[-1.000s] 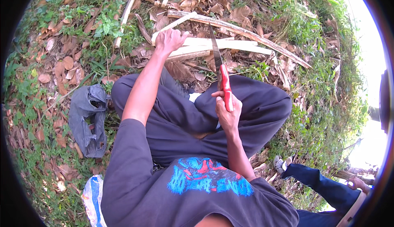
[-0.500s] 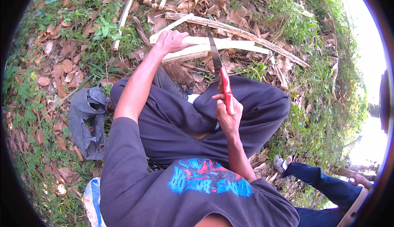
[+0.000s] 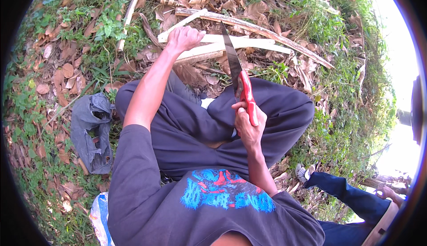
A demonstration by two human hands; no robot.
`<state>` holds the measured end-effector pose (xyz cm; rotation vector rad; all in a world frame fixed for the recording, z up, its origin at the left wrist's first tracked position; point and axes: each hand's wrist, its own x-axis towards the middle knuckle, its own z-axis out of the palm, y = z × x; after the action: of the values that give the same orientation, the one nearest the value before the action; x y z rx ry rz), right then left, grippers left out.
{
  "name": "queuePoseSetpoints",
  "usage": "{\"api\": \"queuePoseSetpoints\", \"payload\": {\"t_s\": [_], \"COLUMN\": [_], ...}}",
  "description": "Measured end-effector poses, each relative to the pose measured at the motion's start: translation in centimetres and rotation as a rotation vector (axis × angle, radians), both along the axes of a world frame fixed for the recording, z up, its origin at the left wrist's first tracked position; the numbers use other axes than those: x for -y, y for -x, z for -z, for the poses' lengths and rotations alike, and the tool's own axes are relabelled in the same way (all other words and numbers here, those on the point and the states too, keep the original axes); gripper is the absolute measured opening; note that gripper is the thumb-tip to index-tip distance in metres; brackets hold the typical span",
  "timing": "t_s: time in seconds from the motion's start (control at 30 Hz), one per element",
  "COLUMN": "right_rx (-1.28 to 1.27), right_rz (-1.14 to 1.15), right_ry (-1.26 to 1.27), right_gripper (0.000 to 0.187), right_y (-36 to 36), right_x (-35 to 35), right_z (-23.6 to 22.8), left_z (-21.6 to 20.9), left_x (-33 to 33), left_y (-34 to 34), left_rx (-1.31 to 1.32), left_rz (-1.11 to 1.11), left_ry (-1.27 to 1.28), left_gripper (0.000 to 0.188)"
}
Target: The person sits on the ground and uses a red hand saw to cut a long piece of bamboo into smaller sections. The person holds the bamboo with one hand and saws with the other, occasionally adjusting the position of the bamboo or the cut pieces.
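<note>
My left hand (image 3: pixel 184 39) is closed around the left part of a pale wooden strip (image 3: pixel 244 42), its fingers partly hidden beneath the knuckles. In my right hand (image 3: pixel 250 124) is a handsaw (image 3: pixel 247 96) with a red handle. Its dark, tapering blade points away from me and crosses over the strip, to the right of my left hand. Whether the teeth touch the wood I cannot tell. Just nearer to me lies another pale wooden piece (image 3: pixel 195 56). A thin light strip (image 3: pixel 182 25) slants past the far side of my left hand.
A long, bark-edged strip (image 3: pixel 267 32) lies beyond on dry leaves and grass. Another pale length (image 3: pixel 130 17) is at the far left. Beside my left knee sits a dark plastic bag (image 3: pixel 92 132). At lower right, a person's trousered leg (image 3: pixel 351 197) stretches in.
The saw has tilted slightly, with its handle a little further right. My left hand has rolled a bit on the strip, and the whole view has shifted slightly.
</note>
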<state>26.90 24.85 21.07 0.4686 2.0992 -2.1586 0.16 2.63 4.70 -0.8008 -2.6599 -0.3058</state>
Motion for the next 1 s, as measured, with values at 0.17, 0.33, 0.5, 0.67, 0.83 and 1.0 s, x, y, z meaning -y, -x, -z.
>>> {"api": "queuePoseSetpoints", "payload": {"t_s": [0.17, 0.33, 0.5, 0.67, 0.83, 1.0], "right_rx": [0.011, -0.004, 0.002, -0.039, -0.057, -0.033], "right_rz": [-0.002, 0.0, -0.038, -0.033, -0.017, -0.013], "right_ry": [0.016, -0.014, -0.064, -0.137, -0.133, -0.13], "right_gripper": [0.017, 0.017, 0.017, 0.015, 0.017, 0.017], "right_y": [0.0, 0.0, 0.1, -1.3, 1.9, -0.7], "right_x": [0.3, 0.6, 0.6, 0.9, 1.3, 0.4], "right_z": [-0.2, -0.1, 0.0, 0.9, 1.9, 2.3], "left_z": [-0.3, -0.2, -0.3, 0.5, 3.2, 1.7], "left_x": [0.1, 0.0, -0.2, -0.1, 0.6, -0.8], "left_y": [0.0, 0.1, 0.0, 0.0, 0.5, -0.5], "left_rx": [0.089, 0.146, 0.185, 0.057, -0.192, -0.272], "left_rz": [-0.035, -0.063, -0.097, -0.036, -0.011, 0.035], "left_ry": [-0.022, -0.069, -0.057, 0.037, -0.039, -0.091], "left_gripper": [0.044, 0.046, 0.054, 0.035, 0.041, 0.03]}}
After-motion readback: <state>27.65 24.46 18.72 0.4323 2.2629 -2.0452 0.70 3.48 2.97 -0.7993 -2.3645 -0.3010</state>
